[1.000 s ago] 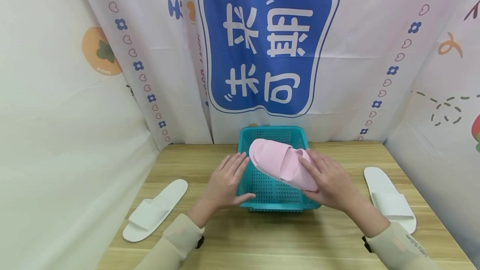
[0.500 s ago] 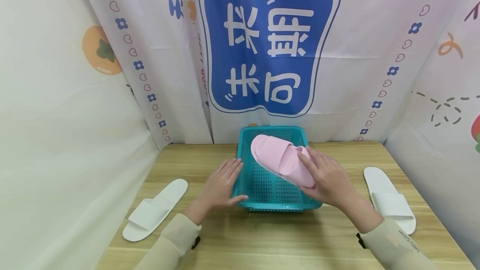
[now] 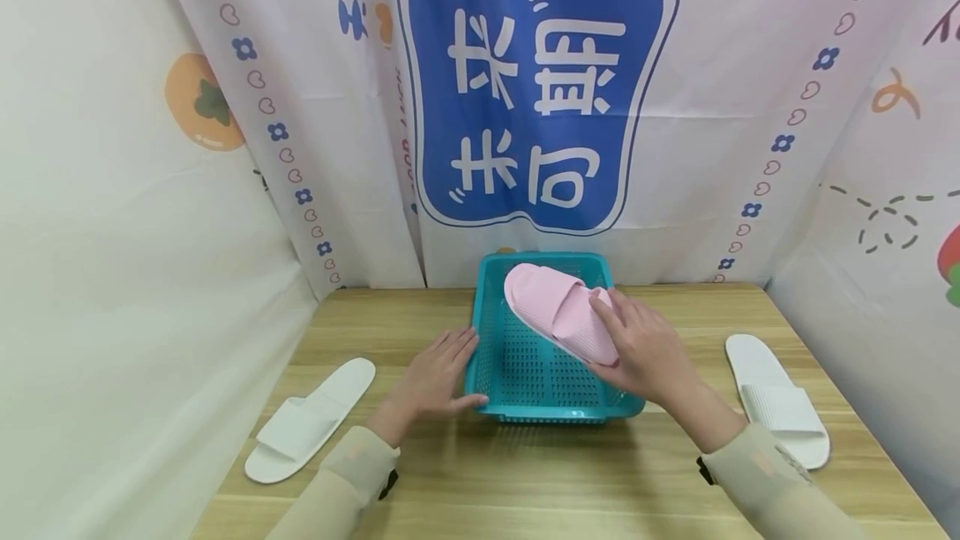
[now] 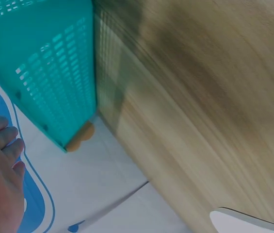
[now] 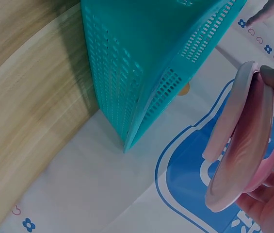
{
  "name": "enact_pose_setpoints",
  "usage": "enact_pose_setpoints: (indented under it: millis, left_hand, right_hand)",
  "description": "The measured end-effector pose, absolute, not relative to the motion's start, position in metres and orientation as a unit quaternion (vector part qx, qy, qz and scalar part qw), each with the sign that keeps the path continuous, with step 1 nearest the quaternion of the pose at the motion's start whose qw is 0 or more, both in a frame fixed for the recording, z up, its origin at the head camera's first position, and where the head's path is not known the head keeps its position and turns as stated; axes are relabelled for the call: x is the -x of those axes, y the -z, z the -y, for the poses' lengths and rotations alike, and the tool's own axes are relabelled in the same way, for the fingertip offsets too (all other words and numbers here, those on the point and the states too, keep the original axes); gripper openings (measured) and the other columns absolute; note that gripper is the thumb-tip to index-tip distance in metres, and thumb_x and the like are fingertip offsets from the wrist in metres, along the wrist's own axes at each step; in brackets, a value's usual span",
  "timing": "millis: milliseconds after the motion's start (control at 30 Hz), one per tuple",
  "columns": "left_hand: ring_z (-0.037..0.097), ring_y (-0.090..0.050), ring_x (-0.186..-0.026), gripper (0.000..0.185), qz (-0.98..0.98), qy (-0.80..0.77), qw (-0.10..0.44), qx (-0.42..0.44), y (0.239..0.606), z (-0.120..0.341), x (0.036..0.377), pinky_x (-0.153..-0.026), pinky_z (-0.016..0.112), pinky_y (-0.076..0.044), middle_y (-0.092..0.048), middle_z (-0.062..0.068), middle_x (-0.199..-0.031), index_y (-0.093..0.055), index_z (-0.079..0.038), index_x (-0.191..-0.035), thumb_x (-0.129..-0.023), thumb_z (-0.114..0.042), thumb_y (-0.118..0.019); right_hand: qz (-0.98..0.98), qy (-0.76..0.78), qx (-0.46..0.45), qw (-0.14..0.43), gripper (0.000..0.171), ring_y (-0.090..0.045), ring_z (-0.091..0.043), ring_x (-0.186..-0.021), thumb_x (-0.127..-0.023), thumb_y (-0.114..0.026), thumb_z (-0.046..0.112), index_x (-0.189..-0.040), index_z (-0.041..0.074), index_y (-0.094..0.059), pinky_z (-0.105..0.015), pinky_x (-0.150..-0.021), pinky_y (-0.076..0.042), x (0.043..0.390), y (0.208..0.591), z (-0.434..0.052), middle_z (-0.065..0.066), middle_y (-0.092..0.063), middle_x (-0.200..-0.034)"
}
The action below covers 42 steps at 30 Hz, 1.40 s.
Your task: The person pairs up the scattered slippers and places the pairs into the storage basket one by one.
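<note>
A pink slipper (image 3: 558,311) is tilted over the teal perforated basket (image 3: 551,415) at the table's middle back. My right hand (image 3: 607,340) grips its heel end, with the toe pointing to the back left. In the right wrist view the pink slipper (image 5: 246,145) stands on edge beside the basket (image 5: 141,58), with my fingers (image 5: 267,204) curled round it. My left hand (image 3: 450,369) lies with straight fingers against the basket's left wall, thumb at the near corner. Those fingers (image 4: 3,141) show beside the basket (image 4: 44,73) in the left wrist view.
One white slipper (image 3: 311,419) lies on the wooden table (image 3: 525,482) at the front left, also visible as a white slipper (image 4: 248,221) edge in the left wrist view. Another white slipper (image 3: 776,398) lies at the right. Printed cloth walls close in the back and both sides.
My right hand has carried the pink slipper a little farther back and lower over the basket. My left hand has slid slightly left and toward me along the basket's side.
</note>
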<state>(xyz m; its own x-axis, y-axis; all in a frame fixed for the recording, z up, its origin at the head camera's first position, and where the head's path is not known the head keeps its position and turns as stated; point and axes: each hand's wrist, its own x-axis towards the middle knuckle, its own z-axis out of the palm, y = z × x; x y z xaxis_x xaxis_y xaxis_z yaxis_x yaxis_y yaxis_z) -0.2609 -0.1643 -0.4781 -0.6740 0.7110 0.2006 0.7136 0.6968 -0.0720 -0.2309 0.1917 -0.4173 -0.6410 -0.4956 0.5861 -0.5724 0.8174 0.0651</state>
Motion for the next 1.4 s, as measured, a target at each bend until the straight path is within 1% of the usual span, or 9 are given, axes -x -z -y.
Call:
enact_pose_setpoints:
  millis: [167,300,500,600,767,900,1000,1267,1400]
  left_hand:
    - [0.031,-0.023,-0.144,0.094,0.917,0.008,0.093,0.389,0.483,0.167,0.263,-0.117,0.043,-0.016,-0.030,0.020,-0.154,-0.032,0.003,-0.149,-0.092,-0.071,-0.036]
    - [0.032,-0.025,-0.143,0.094,0.916,0.012,0.087,0.391,0.485,0.167,0.263,-0.116,0.043,-0.017,-0.029,0.020,-0.154,-0.032,0.003,-0.148,-0.091,-0.071,-0.036]
    - [0.032,-0.023,-0.144,0.093,0.920,0.014,0.070,0.386,0.488,0.167,0.264,-0.117,0.041,-0.015,-0.027,0.018,-0.156,-0.030,0.002,-0.150,-0.092,-0.070,-0.037]
    - [0.031,-0.022,-0.144,0.093,0.920,0.014,0.070,0.385,0.489,0.166,0.265,-0.117,0.041,-0.015,-0.026,0.017,-0.156,-0.030,0.002,-0.150,-0.092,-0.070,-0.037]
    - [0.031,-0.023,-0.144,0.093,0.920,0.015,0.069,0.387,0.489,0.166,0.266,-0.117,0.041,-0.016,-0.027,0.017,-0.156,-0.031,0.002,-0.149,-0.091,-0.070,-0.038]
    - [0.031,-0.022,-0.144,0.093,0.920,0.016,0.062,0.387,0.489,0.165,0.266,-0.117,0.040,-0.015,-0.027,0.018,-0.156,-0.031,0.003,-0.149,-0.091,-0.070,-0.038]
    - [0.030,-0.022,-0.144,0.093,0.920,0.014,0.061,0.387,0.489,0.165,0.266,-0.117,0.040,-0.015,-0.027,0.018,-0.156,-0.031,0.003,-0.149,-0.091,-0.070,-0.038]
    - [0.029,-0.021,-0.144,0.093,0.921,0.007,0.064,0.384,0.490,0.165,0.266,-0.117,0.038,-0.014,-0.026,0.017,-0.156,-0.031,0.002,-0.149,-0.091,-0.071,-0.037]
    - [0.028,-0.021,-0.145,0.093,0.922,-0.001,0.063,0.382,0.490,0.165,0.265,-0.117,0.038,-0.014,-0.025,0.017,-0.157,-0.030,0.002,-0.150,-0.092,-0.071,-0.036]
  right_hand:
    - [0.914,-0.066,-0.278,0.288,0.096,-0.055,-0.042,-0.109,-0.066,-0.084,0.049,-0.141,0.004,-0.044,-0.056,-0.082,-0.053,0.233,0.419,-0.189,-0.028,-0.049,-0.133]
    - [0.920,-0.066,-0.269,0.279,0.096,-0.055,-0.042,-0.110,-0.067,-0.084,0.050,-0.141,0.004,-0.044,-0.056,-0.082,-0.053,0.235,0.419,-0.187,-0.028,-0.048,-0.133]
    - [0.926,-0.070,-0.259,0.266,0.095,-0.054,-0.042,-0.112,-0.068,-0.083,0.050,-0.141,0.004,-0.044,-0.057,-0.083,-0.052,0.238,0.419,-0.182,-0.028,-0.048,-0.135]
    - [0.930,-0.071,-0.251,0.260,0.094,-0.054,-0.041,-0.113,-0.069,-0.082,0.051,-0.141,0.004,-0.044,-0.057,-0.083,-0.052,0.240,0.419,-0.178,-0.027,-0.048,-0.135]
    - [0.934,-0.072,-0.238,0.257,0.093,-0.055,-0.039,-0.107,-0.069,-0.082,0.051,-0.140,0.004,-0.044,-0.055,-0.080,-0.054,0.244,0.420,-0.173,-0.025,-0.050,-0.131]
    - [0.938,-0.072,-0.225,0.252,0.093,-0.055,-0.039,-0.105,-0.069,-0.081,0.051,-0.139,0.003,-0.044,-0.054,-0.080,-0.054,0.247,0.421,-0.169,-0.024,-0.049,-0.129]
    - [0.943,-0.071,-0.212,0.248,0.092,-0.055,-0.040,-0.106,-0.070,-0.081,0.052,-0.138,0.002,-0.045,-0.055,-0.081,-0.053,0.249,0.423,-0.166,-0.025,-0.050,-0.129]
    - [0.952,-0.067,-0.169,0.246,0.091,-0.057,-0.041,-0.099,-0.069,-0.080,0.052,-0.136,0.001,-0.046,-0.056,-0.082,-0.052,0.254,0.426,-0.153,-0.027,-0.053,-0.124]
    - [0.956,-0.063,-0.148,0.246,0.092,-0.057,-0.042,-0.096,-0.069,-0.079,0.054,-0.135,0.000,-0.046,-0.055,-0.081,-0.053,0.256,0.427,-0.147,-0.028,-0.054,-0.121]
